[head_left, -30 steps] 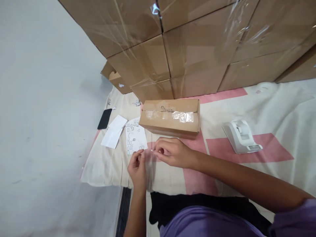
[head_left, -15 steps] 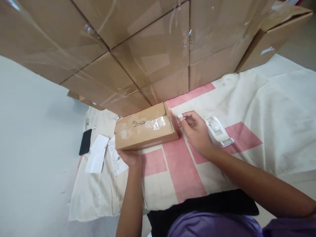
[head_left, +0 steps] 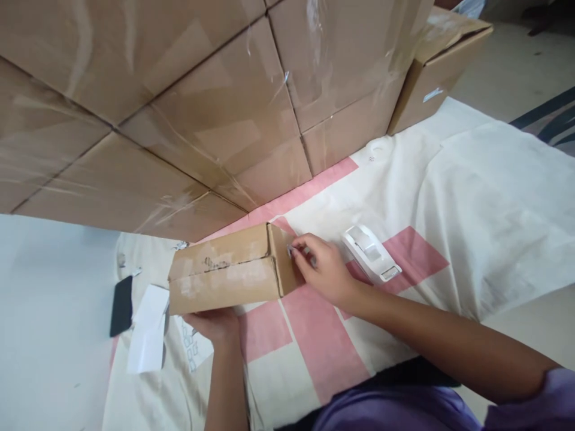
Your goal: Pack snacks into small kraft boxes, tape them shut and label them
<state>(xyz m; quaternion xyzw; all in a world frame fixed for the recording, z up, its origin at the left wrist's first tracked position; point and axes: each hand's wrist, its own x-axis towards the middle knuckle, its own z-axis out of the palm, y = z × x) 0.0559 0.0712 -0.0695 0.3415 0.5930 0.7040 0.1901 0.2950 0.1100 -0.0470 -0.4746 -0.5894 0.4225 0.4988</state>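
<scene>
A small taped cardboard box point(head_left: 224, 276) lies on a cream and pink cloth point(head_left: 471, 197). My left hand point(head_left: 213, 323) grips the near underside of the box, fingers hidden beneath it. My right hand point(head_left: 321, 269) is at the box's right end face, fingers pinched on a small piece of clear tape pressed to the cardboard. A white tape dispenser point(head_left: 371, 253) sits just right of that hand.
A wall of large wrapped cardboard cartons point(head_left: 202, 108) stands behind the small box. A black phone point(head_left: 121, 305), a white paper slip point(head_left: 148, 328) and a printed sticker sheet point(head_left: 191, 347) lie at the left. Bare white floor point(head_left: 49, 335) is further left.
My left hand went from pinching tape in front of me to holding the box from below. My right hand carried the tape piece to the box's right end. The view swung right.
</scene>
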